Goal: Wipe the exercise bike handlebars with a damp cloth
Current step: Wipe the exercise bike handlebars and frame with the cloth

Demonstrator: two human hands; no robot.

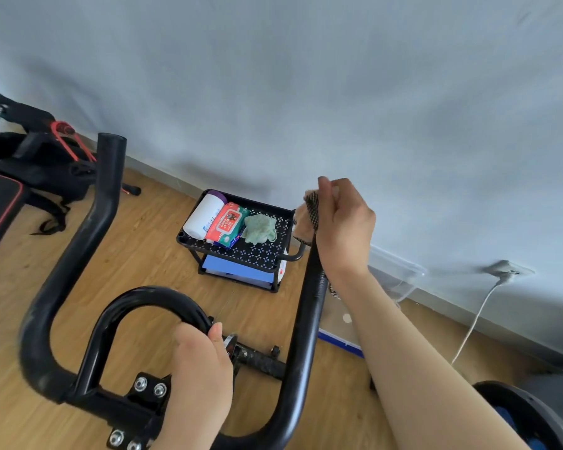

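The black exercise bike handlebars (pixel 88 241) fill the lower half of the view, with two long outer bars and a curved inner loop (pixel 150 297). My right hand (pixel 343 228) is closed around the top end of the right bar (pixel 309 319), pressing a beige cloth with a dark patterned edge (pixel 307 216) against it. My left hand (pixel 202 368) grips the right side of the inner loop near the centre clamp. The tip of the right bar is hidden under the cloth and my fingers.
A small black perforated cart (pixel 257 254) stands on the wooden floor by the wall, holding a white canister, a red wipes pack and a green cloth (pixel 260 228). A weight bench and black bag (pixel 23 164) are at left. A white cable (pixel 475 323) runs from a wall socket.
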